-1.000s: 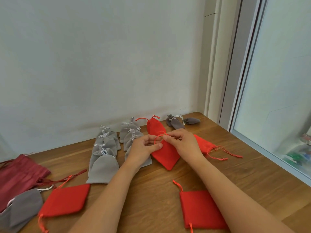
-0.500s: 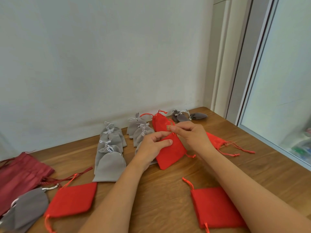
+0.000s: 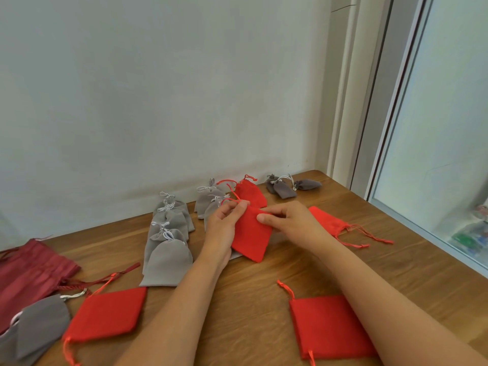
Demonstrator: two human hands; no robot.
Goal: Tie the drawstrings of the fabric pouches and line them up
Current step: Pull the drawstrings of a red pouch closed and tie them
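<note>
A red fabric pouch (image 3: pixel 252 235) lies tilted at the table's middle, its mouth toward the wall. My left hand (image 3: pixel 225 224) pinches its red drawstring (image 3: pixel 232 196) at the mouth's left side. My right hand (image 3: pixel 287 224) pinches the mouth's right side. Behind it stands a tied red pouch (image 3: pixel 250 192). Two rows of tied light grey pouches (image 3: pixel 169 247) run from the wall toward me; the nearer end of the right row (image 3: pixel 211 204) is hidden by my left hand.
Flat red pouches lie at front left (image 3: pixel 105 315), front right (image 3: pixel 327 328) and right of my hands (image 3: pixel 327 220). A dark red bag (image 3: pixel 29 270) and a grey pouch (image 3: pixel 34 326) sit far left. Small dark grey pouches (image 3: pixel 285 187) lie by the wall. A glass pane borders the table (image 3: pixel 396 260) at right.
My hands have spread apart at the pouch's mouth: the left now pulls the drawstring up and left, the right holds the other side. The camera view has shifted slightly.
</note>
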